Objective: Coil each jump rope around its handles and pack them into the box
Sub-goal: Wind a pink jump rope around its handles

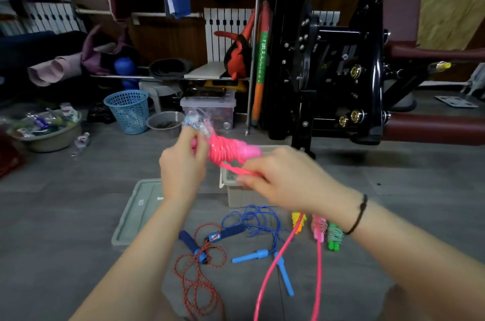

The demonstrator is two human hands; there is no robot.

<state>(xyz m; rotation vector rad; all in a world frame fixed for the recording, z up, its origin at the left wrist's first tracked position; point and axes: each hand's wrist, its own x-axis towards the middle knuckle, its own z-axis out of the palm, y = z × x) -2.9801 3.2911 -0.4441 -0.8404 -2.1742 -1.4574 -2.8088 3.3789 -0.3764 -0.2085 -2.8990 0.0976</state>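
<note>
1. The pink rope is held up in the air between both hands, above the box. Its handles lie together, with their long axis running left to right across the view and almost level.
2. The left hand has its fingers curled round the left end of the handles. The right end pokes out free, just above the right hand.
3. The right hand pinches the loose rope between thumb and fingers, just below and in front of the handles. It is the hand that feeds the wrap, so I judge the next turn goes up and over the handles from there.
4. Tight pink turns already cover the middle of the handles. Two long strands hang from the right hand down to the bottom edge, so plenty is left to wind.
5. The box is open on the floor, closest to the right hand. Its lid lies flat to the left.
6. A blue rope and a red rope lie loose and tangled on the floor nearer the person.
7. Three small bundles sit by the right wrist, wound but not yet boxed.
</note>
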